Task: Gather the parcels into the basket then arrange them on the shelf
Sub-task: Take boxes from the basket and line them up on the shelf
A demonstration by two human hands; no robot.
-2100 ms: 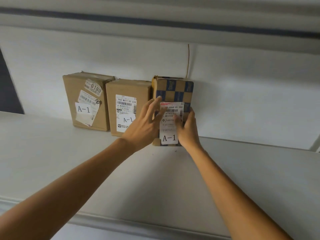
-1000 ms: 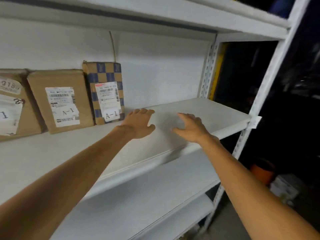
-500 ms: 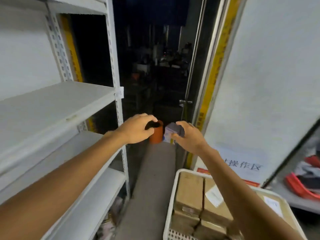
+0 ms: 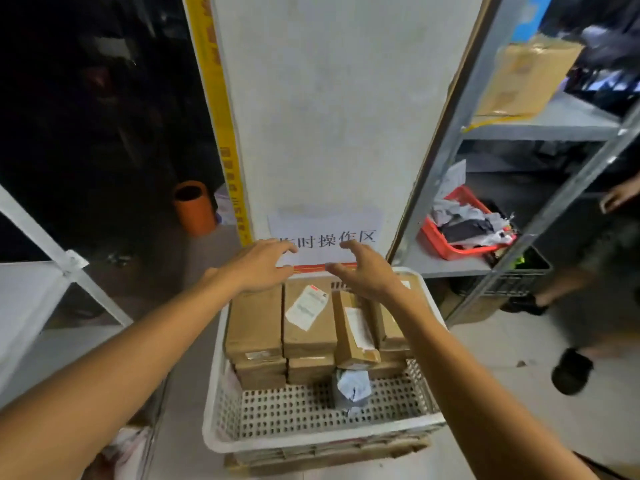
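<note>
Head view, looking down: a white perforated plastic basket [image 4: 304, 408] sits on the floor, its far half packed with brown cardboard parcels [image 4: 254, 320], some with white labels. The left hand [image 4: 258, 263] and right hand [image 4: 363, 268] hover over the far parcels, each grip wide, fingers spread and holding nothing. A white metal shelf [image 4: 24, 296] stands at the left. A paper sign [image 4: 325, 233] hangs on the wall behind.

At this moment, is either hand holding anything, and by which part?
Nothing is held. The left hand and right hand are open, fingers spread, over the parcels in the basket.
</note>
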